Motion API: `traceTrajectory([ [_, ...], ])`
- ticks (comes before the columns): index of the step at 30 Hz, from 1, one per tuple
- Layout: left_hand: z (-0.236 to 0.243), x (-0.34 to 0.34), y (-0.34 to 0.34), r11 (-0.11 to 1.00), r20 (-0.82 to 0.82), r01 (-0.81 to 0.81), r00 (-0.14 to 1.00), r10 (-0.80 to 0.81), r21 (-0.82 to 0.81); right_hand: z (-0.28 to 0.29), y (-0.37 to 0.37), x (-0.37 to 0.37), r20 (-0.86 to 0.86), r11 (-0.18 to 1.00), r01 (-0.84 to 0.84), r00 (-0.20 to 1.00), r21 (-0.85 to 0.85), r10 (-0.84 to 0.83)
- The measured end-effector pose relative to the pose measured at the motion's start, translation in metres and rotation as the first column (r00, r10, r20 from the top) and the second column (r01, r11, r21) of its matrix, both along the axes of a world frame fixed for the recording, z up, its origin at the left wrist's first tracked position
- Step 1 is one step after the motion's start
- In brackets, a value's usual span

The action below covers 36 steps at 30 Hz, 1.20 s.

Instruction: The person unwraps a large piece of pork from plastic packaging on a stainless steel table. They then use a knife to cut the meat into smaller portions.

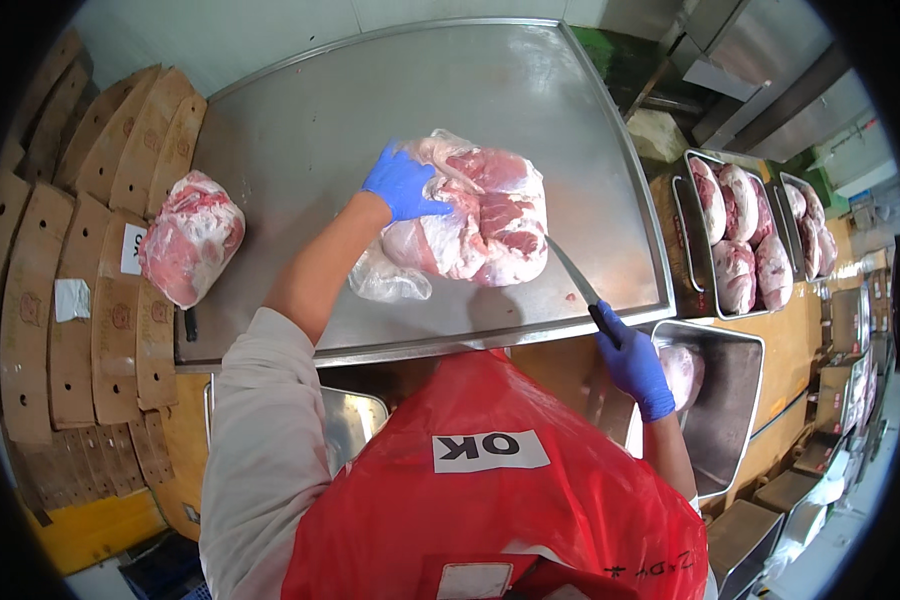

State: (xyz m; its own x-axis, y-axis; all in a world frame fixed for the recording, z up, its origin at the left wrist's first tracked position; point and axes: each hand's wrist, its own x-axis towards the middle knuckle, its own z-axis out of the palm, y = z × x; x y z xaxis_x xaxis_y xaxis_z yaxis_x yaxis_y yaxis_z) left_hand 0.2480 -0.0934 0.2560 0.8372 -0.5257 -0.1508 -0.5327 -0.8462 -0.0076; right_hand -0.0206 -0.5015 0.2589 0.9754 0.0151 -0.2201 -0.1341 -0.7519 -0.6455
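A large piece of raw meat (511, 215), pink with white fat, lies on a steel table (480, 75). My blue-gloved left hand (406, 185) grips its left side, thumb apart from the fingers. Clear plastic film (390, 278) spreads out from under the meat at the lower left. My right hand (634, 364), also gloved in blue, is closed round the dark handle of a knife (573, 270). The blade points up and left, its tip at the meat's right edge. Whether the tip touches the meat, I cannot tell.
Another piece of raw meat (192, 240) sits at the table's left, a dark handle (190, 324) beside it. Stacked cardboard boxes (120, 310) crowd the left. Rightward stand a metal tray (695, 160) of meat pieces and, nearer, a deep steel tub (725, 420) with meat in it.
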Motion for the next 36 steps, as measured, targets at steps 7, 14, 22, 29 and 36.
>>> traceTrajectory([
  [7,-0.021,0.022,-0.040,0.923,-0.141,-0.363,0.928,0.346,-0.126,0.031,0.004,-0.034,-0.235,0.991,0.059,0.972,0.120,-0.029],
  [14,-0.027,0.036,-0.132,0.870,0.130,-0.428,0.875,0.467,-0.243,0.037,-0.007,-0.051,-0.201,0.983,-0.045,0.976,0.178,0.081],
  [22,-0.066,0.097,-0.158,0.959,-0.009,-0.279,0.960,0.279,-0.042,0.022,-0.021,-0.058,-0.069,0.871,0.094,0.995,0.481,-0.069],
  [29,-0.095,0.120,-0.086,0.719,0.148,-0.455,0.783,0.604,-0.525,-0.001,-0.031,-0.012,-0.132,0.897,0.189,0.980,0.401,-0.147],
  [36,-0.144,-0.009,0.063,0.416,0.009,-0.620,0.550,0.835,-0.665,-0.021,-0.043,0.019,0.047,0.870,0.061,0.994,0.489,-0.096],
])
